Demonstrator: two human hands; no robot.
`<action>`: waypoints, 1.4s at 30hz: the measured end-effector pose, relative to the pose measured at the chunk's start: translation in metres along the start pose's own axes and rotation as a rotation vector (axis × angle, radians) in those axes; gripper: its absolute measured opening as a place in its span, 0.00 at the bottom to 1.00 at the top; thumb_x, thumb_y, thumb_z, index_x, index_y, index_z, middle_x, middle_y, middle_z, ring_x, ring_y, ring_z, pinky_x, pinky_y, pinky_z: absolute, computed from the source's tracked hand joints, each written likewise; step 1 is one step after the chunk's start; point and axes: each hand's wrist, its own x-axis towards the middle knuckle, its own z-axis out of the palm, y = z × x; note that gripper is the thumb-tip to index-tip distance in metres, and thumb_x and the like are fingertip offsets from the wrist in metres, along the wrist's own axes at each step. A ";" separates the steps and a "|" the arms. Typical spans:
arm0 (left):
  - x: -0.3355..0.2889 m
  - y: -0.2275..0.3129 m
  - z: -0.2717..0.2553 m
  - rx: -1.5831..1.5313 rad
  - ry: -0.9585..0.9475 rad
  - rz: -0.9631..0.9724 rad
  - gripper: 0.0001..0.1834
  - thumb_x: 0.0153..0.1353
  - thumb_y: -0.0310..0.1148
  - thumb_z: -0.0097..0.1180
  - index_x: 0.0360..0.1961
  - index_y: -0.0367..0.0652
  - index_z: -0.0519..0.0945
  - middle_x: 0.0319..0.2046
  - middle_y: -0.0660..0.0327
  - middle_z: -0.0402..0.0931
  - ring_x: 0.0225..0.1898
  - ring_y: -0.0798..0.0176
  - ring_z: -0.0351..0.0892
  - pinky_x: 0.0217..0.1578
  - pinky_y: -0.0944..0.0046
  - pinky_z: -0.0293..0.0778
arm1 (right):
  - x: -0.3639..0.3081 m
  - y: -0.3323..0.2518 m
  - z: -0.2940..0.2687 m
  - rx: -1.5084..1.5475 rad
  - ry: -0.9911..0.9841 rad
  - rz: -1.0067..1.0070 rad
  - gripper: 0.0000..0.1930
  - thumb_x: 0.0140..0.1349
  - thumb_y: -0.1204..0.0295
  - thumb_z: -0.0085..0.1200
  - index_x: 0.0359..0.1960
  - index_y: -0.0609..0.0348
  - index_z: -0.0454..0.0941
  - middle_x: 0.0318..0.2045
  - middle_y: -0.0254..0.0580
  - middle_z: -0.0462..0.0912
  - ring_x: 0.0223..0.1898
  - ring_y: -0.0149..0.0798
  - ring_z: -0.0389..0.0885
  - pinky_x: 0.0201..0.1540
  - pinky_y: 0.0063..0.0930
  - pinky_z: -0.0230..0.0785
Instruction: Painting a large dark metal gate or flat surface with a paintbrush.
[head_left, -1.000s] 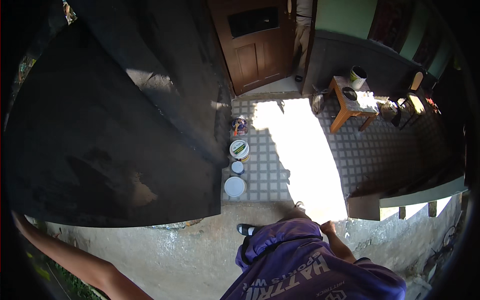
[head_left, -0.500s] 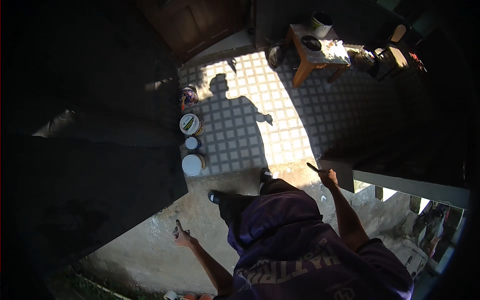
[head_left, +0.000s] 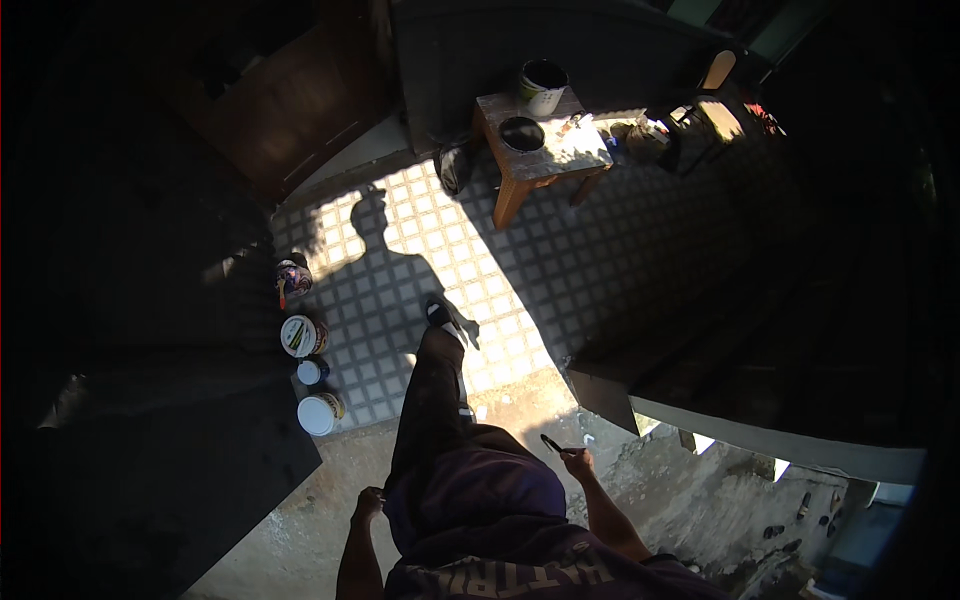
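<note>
My right hand (head_left: 577,462), out to the right of my body, is closed round a slim dark tool (head_left: 551,443) whose kind I cannot make out. Its tip points forward and left. Beside my left thigh hangs my left hand (head_left: 371,501), its fingers curled in; I see nothing in it. One sandalled foot (head_left: 439,314) is forward on the patterned tile floor (head_left: 375,355), while the other stays behind near the tile edge. Neither hand touches the tubs or the table.
Along the left wall stand a white-lidded tub (head_left: 320,414), a small jar (head_left: 312,372), another tub (head_left: 302,336) and a colourful container (head_left: 293,278). Ahead, a wooden table (head_left: 548,165) bears a bucket (head_left: 544,88) and a black round dish (head_left: 521,134). A low wall (head_left: 770,432) runs at right.
I have stepped forward onto the tiles, and the view has swung right. My left hand has come in beside my thigh and curled. The right still holds the dark tool.
</note>
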 end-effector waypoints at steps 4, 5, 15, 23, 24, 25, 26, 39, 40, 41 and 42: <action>0.082 -0.008 -0.131 -0.815 -0.152 -0.387 0.17 0.66 0.32 0.42 0.44 0.26 0.73 0.34 0.42 0.80 0.27 0.41 0.84 0.23 0.51 0.79 | -0.028 -0.081 -0.014 0.135 -0.017 0.005 0.17 0.51 0.59 0.63 0.42 0.49 0.86 0.29 0.49 0.86 0.34 0.42 0.85 0.40 0.34 0.75; 0.123 0.042 -0.140 -0.581 -0.045 -0.311 0.15 0.64 0.30 0.44 0.42 0.28 0.76 0.31 0.47 0.81 0.23 0.45 0.83 0.18 0.53 0.78 | -0.027 -0.079 -0.022 0.177 0.044 0.026 0.18 0.51 0.59 0.63 0.42 0.50 0.86 0.30 0.50 0.86 0.35 0.43 0.85 0.40 0.34 0.75; 0.267 0.514 -0.175 -0.039 0.121 0.640 0.07 0.49 0.31 0.69 0.28 0.40 0.85 0.25 0.61 0.83 0.21 0.64 0.83 0.20 0.64 0.77 | -0.020 -0.104 -0.063 0.235 0.100 0.191 0.18 0.50 0.57 0.65 0.32 0.60 0.85 0.22 0.45 0.84 0.22 0.39 0.82 0.26 0.32 0.73; 0.305 0.637 -0.168 0.348 0.369 0.378 0.26 0.62 0.54 0.53 0.18 0.42 0.78 0.20 0.54 0.79 0.26 0.45 0.79 0.28 0.48 0.72 | 0.082 -0.249 -0.157 0.487 0.341 0.065 0.14 0.57 0.65 0.56 0.24 0.68 0.80 0.18 0.45 0.82 0.18 0.37 0.79 0.22 0.34 0.68; 0.320 0.636 -0.159 0.398 0.378 0.343 0.21 0.63 0.49 0.52 0.23 0.43 0.79 0.23 0.54 0.80 0.27 0.44 0.80 0.30 0.47 0.73 | 0.098 -0.253 -0.176 0.331 0.403 -0.098 0.12 0.55 0.67 0.58 0.25 0.66 0.82 0.20 0.44 0.83 0.20 0.36 0.80 0.24 0.33 0.70; 0.334 0.602 -0.167 0.445 0.439 0.245 0.16 0.64 0.44 0.52 0.28 0.44 0.80 0.25 0.55 0.81 0.29 0.43 0.80 0.33 0.47 0.74 | 0.096 -0.333 -0.210 0.373 0.394 0.004 0.09 0.54 0.71 0.60 0.26 0.66 0.83 0.21 0.46 0.84 0.21 0.35 0.81 0.24 0.34 0.70; 0.348 0.596 -0.157 0.329 0.349 0.342 0.09 0.63 0.37 0.51 0.34 0.44 0.79 0.26 0.55 0.82 0.30 0.43 0.81 0.35 0.47 0.75 | 0.126 -0.327 -0.228 0.383 0.371 -0.015 0.07 0.52 0.72 0.62 0.27 0.65 0.84 0.20 0.44 0.83 0.21 0.31 0.80 0.23 0.33 0.70; 0.363 0.648 -0.123 0.000 0.464 -0.217 0.12 0.51 0.50 0.63 0.26 0.55 0.88 0.27 0.59 0.84 0.31 0.51 0.85 0.34 0.56 0.79 | 0.399 -0.753 -0.469 0.661 0.182 -0.801 0.09 0.64 0.73 0.58 0.38 0.70 0.81 0.23 0.38 0.83 0.26 0.27 0.81 0.28 0.22 0.70; 0.373 0.700 -0.115 0.212 0.465 -0.178 0.15 0.46 0.54 0.67 0.25 0.57 0.89 0.27 0.59 0.84 0.32 0.51 0.85 0.37 0.55 0.79 | 0.428 -0.768 -0.477 0.666 0.174 -0.773 0.10 0.65 0.72 0.57 0.38 0.70 0.80 0.25 0.40 0.84 0.27 0.28 0.82 0.30 0.23 0.73; 0.379 0.725 -0.112 0.229 0.501 -0.137 0.17 0.48 0.53 0.68 0.25 0.51 0.88 0.27 0.58 0.85 0.31 0.51 0.85 0.36 0.55 0.79 | 0.448 -0.795 -0.477 0.681 0.159 -0.828 0.11 0.65 0.71 0.57 0.38 0.70 0.80 0.26 0.41 0.84 0.27 0.29 0.82 0.31 0.23 0.74; 0.387 0.724 -0.112 0.130 0.521 -0.015 0.16 0.51 0.50 0.66 0.26 0.47 0.88 0.26 0.58 0.85 0.30 0.53 0.85 0.35 0.56 0.79 | 0.461 -0.829 -0.473 0.702 0.121 -0.888 0.11 0.65 0.70 0.57 0.39 0.70 0.80 0.26 0.42 0.84 0.26 0.29 0.83 0.32 0.24 0.76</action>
